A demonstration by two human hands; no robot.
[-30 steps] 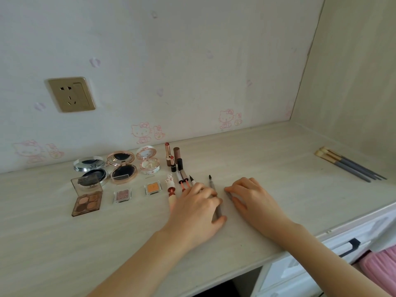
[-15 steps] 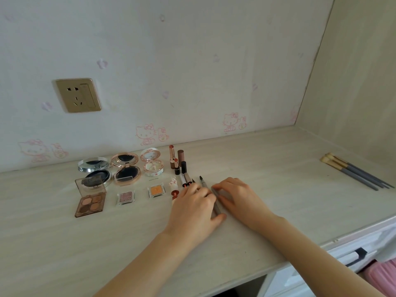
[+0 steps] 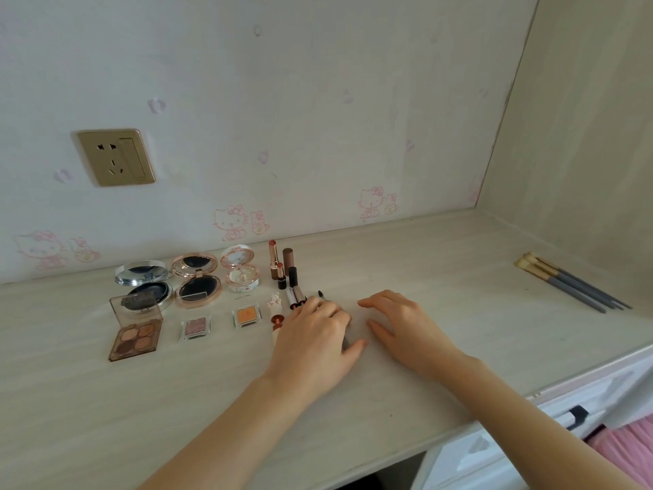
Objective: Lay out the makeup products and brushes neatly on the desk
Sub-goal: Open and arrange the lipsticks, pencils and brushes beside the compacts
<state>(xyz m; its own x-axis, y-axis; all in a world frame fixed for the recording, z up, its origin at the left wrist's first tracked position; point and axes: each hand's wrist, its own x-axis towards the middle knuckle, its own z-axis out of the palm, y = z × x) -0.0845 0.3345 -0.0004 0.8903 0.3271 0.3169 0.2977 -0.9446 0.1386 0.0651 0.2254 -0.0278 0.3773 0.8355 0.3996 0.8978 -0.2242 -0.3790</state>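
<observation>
While the left hand [image 3: 312, 343] lies curled over a thin pencil [image 3: 321, 294] beside the row of lip pens [image 3: 296, 298], only the pencil's dark tip is seen past the fingers, so the grip itself cannot be told. The right hand [image 3: 406, 328] rests flat on the desk [image 3: 441, 277], fingers relaxed, holding nothing. Compacts [image 3: 198, 281], eyeshadow pans [image 3: 195, 327] and upright lipsticks [image 3: 279, 265] are grouped toward the back left of the desk; three brushes [image 3: 569, 284] wait at the right edge. The lipsticks (standing close behind) could be toppled by a careless nudge, and the pens rolled askew.
</observation>
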